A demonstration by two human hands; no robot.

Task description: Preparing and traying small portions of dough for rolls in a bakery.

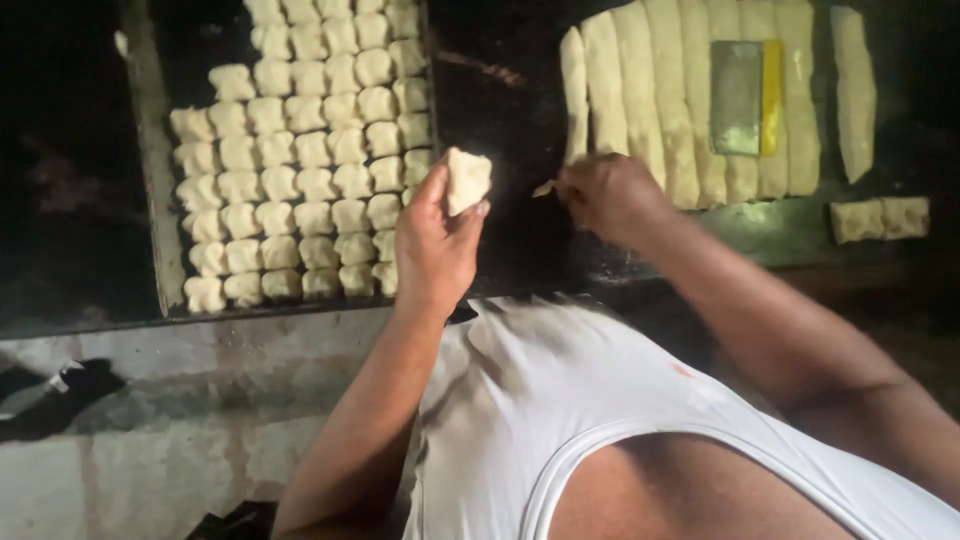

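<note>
A small squarish piece of dough sits pinched between the thumb and fingertips of the left hand, raised above the dark tabletop just beside the right edge of the baking tray. The piece is about as wide as it is tall, so it has no clear long axis; its pale flat face is turned toward the camera. The tray lies immediately to the left of this hand, filled with close rows of similar dough pieces, and the left hand is plainly the nearer of the two to it. The right hand rests a little to the right, its fingers curled and nipping a tiny scrap of dough at their tips, next to the near ends of the long dough strips that lie side by side running from near to far. A flat metal scraper with a yellow edge lies on top of those strips. Farther right, a single strip and a short cut length of dough lie apart. The tray's far end is cut off by the frame, the tabletop is too dark to read, and the person's white vest hides the near edge.
</note>
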